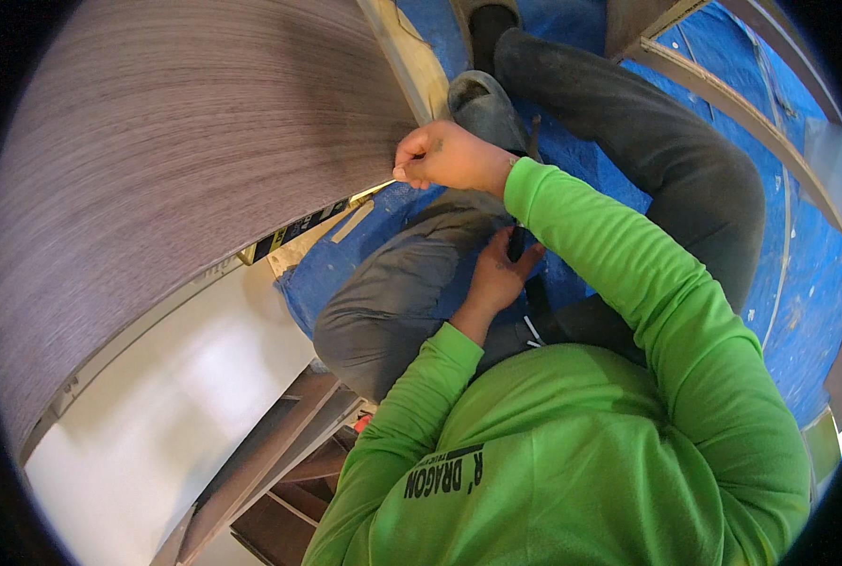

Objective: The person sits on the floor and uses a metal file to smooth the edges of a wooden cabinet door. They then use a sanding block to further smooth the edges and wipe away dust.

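Note:
My right hand [447, 157] is at the corner of a brown wood-grain panel [204, 123], its thumb and fingers pinched together. What they pinch, if anything, is too small to make out. A narrow black-and-yellow strip [300, 227] runs along the panel's lower edge towards these fingertips. Lower down, close to my lap, my left hand [499, 278] is closed around a small black handle-like object [516, 243]. Most of that object is hidden by the fingers, so its kind does not show.
My bent legs in grey trousers [383, 292] rest on a blue sheet [572, 179]. A light wooden strip [407, 61] stands beyond the panel's corner. Curving wooden frame pieces [741, 118] are at the upper right. A white surface [175, 406] and brown boards [260, 453] lie at the lower left.

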Motion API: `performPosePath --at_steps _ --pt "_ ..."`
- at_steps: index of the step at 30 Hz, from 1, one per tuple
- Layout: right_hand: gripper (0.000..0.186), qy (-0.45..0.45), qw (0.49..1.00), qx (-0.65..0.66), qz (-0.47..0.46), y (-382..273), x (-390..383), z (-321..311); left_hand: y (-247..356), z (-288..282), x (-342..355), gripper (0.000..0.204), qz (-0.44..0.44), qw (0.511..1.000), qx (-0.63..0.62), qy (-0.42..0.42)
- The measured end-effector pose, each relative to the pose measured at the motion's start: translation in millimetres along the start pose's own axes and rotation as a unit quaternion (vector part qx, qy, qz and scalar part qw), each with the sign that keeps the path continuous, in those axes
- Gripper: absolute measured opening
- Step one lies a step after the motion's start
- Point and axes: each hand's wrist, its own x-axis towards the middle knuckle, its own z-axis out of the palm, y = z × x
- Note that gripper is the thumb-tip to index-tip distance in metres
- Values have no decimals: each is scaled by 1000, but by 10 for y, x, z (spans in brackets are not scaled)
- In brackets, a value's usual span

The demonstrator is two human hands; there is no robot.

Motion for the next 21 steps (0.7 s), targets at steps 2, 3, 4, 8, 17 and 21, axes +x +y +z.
performPosePath --at_steps 2,3,4,8,17,21 --pt "18 1 1000 -5 16 -2 6 -27 57 -39 0 63 -9 1000 -12 -17" --pt "18 4 1000 -3 16 30 14 -29 78 -45 -4 69 -13 999 -17 -26" --pt "18 6 1000 -1 17 63 22 -21 53 -34 -3 69 1 1000 -12 -18" --pt "16 -4 1000 10 6 -43 -14 41 -129 29 14 69 15 1000 11 0" --pt "15 -19 1000 -15 1 -67 -2 1 -5 -7 -4 69 24 1000 1 -2" --pt "15 -20 1000 1 20 -88 -20 -15 -71 21 5 68 18 1000 17 12"
